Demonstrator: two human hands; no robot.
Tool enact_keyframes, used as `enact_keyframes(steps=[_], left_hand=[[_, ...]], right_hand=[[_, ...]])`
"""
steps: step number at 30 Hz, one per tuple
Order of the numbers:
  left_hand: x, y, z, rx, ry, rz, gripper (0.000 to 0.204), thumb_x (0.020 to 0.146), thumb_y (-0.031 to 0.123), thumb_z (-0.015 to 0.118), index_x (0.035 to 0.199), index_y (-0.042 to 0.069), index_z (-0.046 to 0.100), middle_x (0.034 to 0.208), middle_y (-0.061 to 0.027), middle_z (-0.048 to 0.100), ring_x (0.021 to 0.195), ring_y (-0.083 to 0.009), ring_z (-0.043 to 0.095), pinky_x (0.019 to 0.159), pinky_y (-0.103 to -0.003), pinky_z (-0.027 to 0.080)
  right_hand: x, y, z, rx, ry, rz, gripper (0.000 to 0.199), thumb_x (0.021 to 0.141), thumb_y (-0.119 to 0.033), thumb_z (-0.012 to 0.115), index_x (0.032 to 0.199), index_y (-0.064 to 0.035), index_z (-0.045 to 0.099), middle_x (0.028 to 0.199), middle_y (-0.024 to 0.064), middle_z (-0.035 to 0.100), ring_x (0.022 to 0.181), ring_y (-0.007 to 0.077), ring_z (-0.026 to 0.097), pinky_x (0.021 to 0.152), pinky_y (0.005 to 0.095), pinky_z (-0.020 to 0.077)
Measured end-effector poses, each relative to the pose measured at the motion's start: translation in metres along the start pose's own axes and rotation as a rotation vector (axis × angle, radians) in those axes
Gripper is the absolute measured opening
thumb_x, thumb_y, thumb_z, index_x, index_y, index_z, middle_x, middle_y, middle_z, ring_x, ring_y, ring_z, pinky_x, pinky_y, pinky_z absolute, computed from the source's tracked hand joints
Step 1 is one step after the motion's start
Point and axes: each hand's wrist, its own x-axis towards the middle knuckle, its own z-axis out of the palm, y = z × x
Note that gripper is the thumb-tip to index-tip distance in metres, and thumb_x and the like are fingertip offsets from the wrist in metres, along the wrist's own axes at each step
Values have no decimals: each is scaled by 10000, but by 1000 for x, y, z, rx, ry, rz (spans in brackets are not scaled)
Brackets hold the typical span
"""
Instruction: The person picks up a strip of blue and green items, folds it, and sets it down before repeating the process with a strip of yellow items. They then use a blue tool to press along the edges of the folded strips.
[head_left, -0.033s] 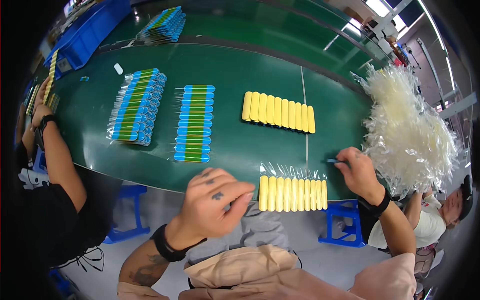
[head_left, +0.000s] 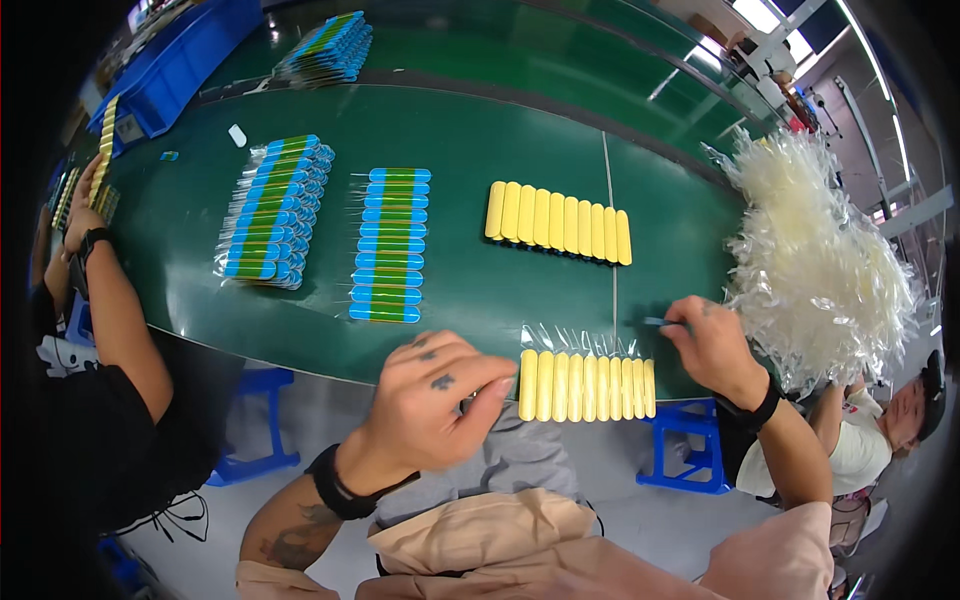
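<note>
My left hand (head_left: 435, 400) is closed in a pinch at the left end of a row of yellow round-ended strips (head_left: 587, 387) in clear plastic sleeves. This row lies over the near table edge, sleeve ends pointing away from me; the fingertip contact is partly hidden. To the right of the row, my right hand (head_left: 712, 345) pinches a thin blue-grey piece (head_left: 655, 321), too small to name. Farther back lies another row of yellow strips (head_left: 558, 222). Left of it is a row of blue-and-green strips (head_left: 389, 247), and beyond that a stack of similar strips (head_left: 270, 210).
A large heap of clear plastic sleeves (head_left: 810, 250) stands on the right of the green table (head_left: 460, 130). At the far left are a blue bin (head_left: 180, 70) and a co-worker's arm (head_left: 120, 310). Blue stools (head_left: 685, 450) stand under the edge. Another person sits at right.
My right hand and the thin piece have shifted very slightly left. The left hand has moved a little to the right; the rows and stacks stay put.
</note>
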Motion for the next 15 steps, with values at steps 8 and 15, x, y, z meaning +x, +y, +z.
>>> enact_keyframes(steps=[8, 15], left_hand=[[-1, -16, 28, -251, 181, -377, 63, 904, 47, 671, 931, 1, 705, 770, -132, 696, 613, -225, 633, 561, -310, 479], [-9, -16, 16, -277, 207, -435, 60, 899, 37, 655, 911, -6, 694, 749, -117, 685, 630, -211, 641, 557, -296, 476]], right_hand=[[93, -88, 16, 71, -291, -427, 182, 911, -218, 667, 961, -75, 566, 548, 109, 552, 508, 340, 597, 476, 460, 459], [106, -85, 20, 202, -357, -510, 204, 895, -208, 695, 813, -80, 559, 525, 110, 527, 498, 338, 575, 467, 450, 438]])
